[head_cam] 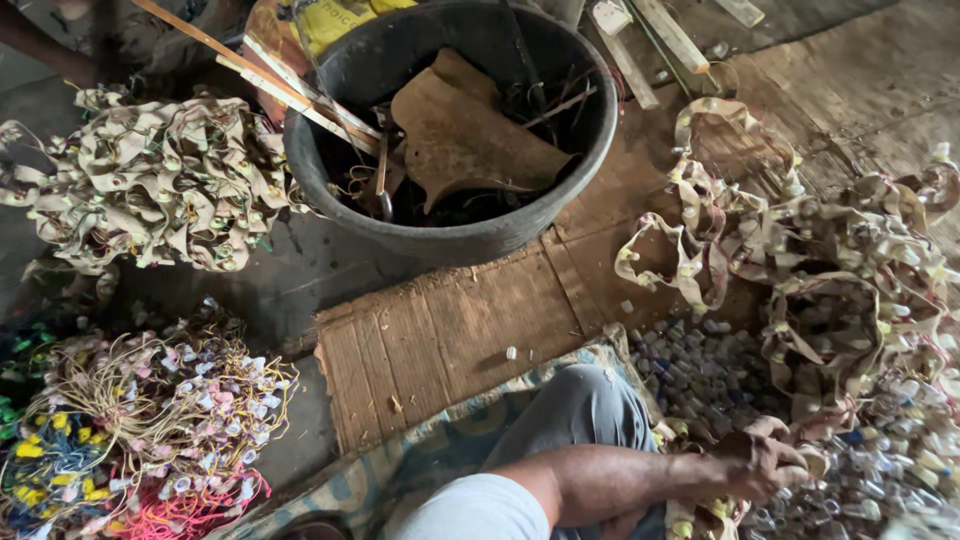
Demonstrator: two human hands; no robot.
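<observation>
My left hand (pixel 765 462) reaches across my grey-trousered knee (pixel 585 410) to the lower right. Its fingers are closed around a beige printed strap (pixel 720 510) from the tangled heap of straps (pixel 850 270) on the right. Small pale capsule-like pieces (pixel 700 370) lie spread on the floor just beyond the hand. My right hand is not visible.
A black tub (pixel 330 165) of leather scraps and wooden sticks stands at top centre. A corrugated cardboard sheet (pixel 450 340) lies in front of it. A second pile of beige straps (pixel 160 180) sits at upper left, and bundles of coloured cords (pixel 150 430) at lower left.
</observation>
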